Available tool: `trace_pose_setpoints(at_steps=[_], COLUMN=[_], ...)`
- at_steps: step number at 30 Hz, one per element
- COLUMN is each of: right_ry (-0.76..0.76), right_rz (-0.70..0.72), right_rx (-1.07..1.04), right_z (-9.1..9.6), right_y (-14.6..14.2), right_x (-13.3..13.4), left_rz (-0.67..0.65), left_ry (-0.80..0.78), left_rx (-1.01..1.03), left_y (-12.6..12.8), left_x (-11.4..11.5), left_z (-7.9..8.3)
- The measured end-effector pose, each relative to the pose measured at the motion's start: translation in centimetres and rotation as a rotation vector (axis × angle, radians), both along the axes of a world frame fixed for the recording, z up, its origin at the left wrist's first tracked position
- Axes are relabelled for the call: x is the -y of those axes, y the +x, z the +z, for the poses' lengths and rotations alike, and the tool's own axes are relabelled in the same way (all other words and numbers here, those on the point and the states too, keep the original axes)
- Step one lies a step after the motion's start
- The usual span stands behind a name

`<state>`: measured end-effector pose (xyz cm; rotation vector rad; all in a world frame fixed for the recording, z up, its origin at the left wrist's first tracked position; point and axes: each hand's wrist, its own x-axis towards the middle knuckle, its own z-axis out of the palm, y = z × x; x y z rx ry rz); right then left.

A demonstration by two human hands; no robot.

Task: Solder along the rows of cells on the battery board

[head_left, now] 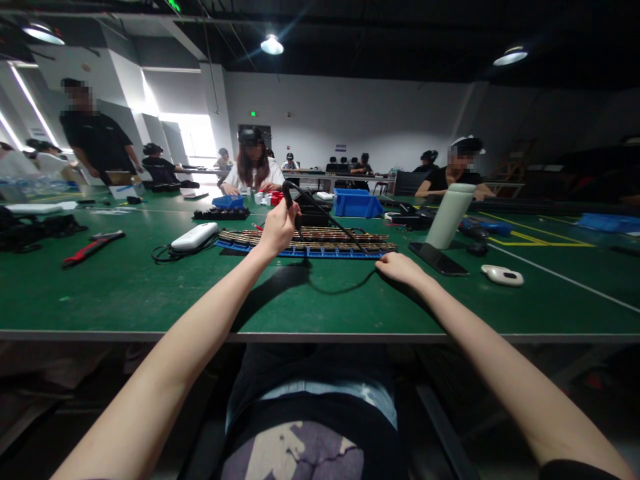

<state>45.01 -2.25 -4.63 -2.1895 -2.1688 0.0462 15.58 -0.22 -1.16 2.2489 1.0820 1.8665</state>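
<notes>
My left hand is raised over the table, fingers wrapped round a looped black cable. From that hand the cable slants down to the right, in front of a long blue rack carrying rows of thin brownish and reddish strips. Low on the table, by the rack's right end, my right hand is closed with its fingertips pressed together. A thin dark curve on the tabletop reaches its fingertips; whether this is cable or shadow I cannot tell. What those fingers hold is hidden.
On the green table, left, lie a white power bank and a red-black tool. To the right are a phone, a tilted pale green bottle and a white case. Behind stands a blue bin; people sit opposite.
</notes>
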Motion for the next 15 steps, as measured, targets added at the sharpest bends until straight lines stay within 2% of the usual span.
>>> trace_pose_setpoints(at_steps=[15], right_ry=[0.001], right_rz=[0.004], right_rx=[0.000], right_z=[-0.10], right_y=[0.06], right_x=[-0.03], left_rz=[0.028], left_ry=[-0.013], left_rx=[-0.045], left_y=[-0.04], left_x=[-0.04], left_z=[-0.05])
